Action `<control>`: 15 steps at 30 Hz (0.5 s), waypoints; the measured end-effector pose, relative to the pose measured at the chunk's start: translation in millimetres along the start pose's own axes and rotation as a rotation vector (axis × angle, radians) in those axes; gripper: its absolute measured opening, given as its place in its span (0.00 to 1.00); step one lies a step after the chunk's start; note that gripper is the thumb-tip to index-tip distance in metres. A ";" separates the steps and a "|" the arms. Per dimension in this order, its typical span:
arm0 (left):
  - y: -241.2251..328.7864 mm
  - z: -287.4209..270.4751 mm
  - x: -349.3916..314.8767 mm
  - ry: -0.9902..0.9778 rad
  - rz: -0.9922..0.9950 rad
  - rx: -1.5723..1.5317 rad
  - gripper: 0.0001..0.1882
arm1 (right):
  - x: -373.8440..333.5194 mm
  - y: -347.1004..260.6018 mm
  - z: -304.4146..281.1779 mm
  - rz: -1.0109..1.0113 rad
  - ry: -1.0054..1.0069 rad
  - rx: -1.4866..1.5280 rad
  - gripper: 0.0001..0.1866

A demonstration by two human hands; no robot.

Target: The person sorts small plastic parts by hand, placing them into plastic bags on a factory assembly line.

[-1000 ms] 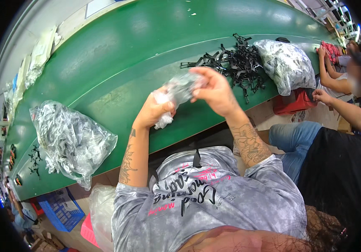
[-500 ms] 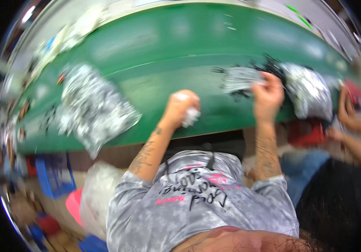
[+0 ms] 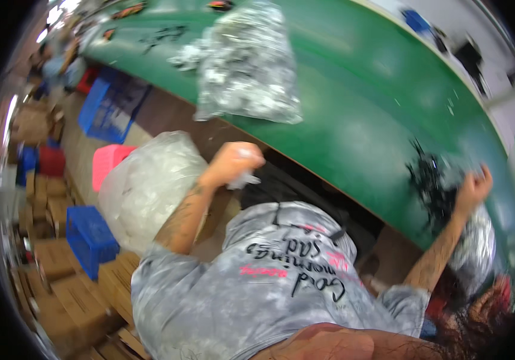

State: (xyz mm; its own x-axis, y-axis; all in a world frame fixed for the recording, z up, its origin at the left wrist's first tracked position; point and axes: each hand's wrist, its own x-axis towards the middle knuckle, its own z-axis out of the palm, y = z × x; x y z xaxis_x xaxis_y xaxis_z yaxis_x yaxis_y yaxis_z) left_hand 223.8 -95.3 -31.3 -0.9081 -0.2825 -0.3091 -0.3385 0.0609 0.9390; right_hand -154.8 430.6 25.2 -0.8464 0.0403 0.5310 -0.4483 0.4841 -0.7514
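My left hand (image 3: 236, 163) is closed around crumpled, whitish clear plastic (image 3: 245, 179), held in the air just off the table's near edge. At the right end of the green table, my right hand (image 3: 473, 191) has its fingers apart. Beside its thumb lies a small clear, greyish plastic piece (image 3: 451, 172), its outline blurred. Just left of this hand is a heap of thin black pieces (image 3: 430, 186), too small to name. A shiny clear bag (image 3: 473, 255) with silvery contents sits below my right wrist, partly covered by the forearm.
A large clear bag of small silvery packets (image 3: 245, 69) lies on the green table (image 3: 353, 108). To my left on the floor stand a big translucent plastic bag (image 3: 155, 192), a pink bin (image 3: 108, 165), blue crates (image 3: 92, 237) and cardboard boxes (image 3: 77, 300). Another person's hand shows at lower right.
The view has swung left, so the table slants. My left hand, still on the crumpled plastic, has drawn back off the table edge. My right hand has parted from the greyish piece by the black heap.
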 end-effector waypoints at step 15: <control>-202.2 -89.9 17.1 0.108 -0.600 -0.311 0.11 | -22.2 -70.3 53.9 -0.047 0.068 -0.256 0.15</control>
State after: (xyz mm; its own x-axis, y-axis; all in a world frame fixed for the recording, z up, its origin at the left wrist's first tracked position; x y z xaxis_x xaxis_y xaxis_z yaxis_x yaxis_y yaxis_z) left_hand 298.9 -198.6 -212.8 -0.5504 -0.2765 -0.7878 -0.6742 -0.4093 0.6147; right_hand -119.9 348.5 45.1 -0.8010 0.0668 0.5949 -0.3926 0.6915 -0.6063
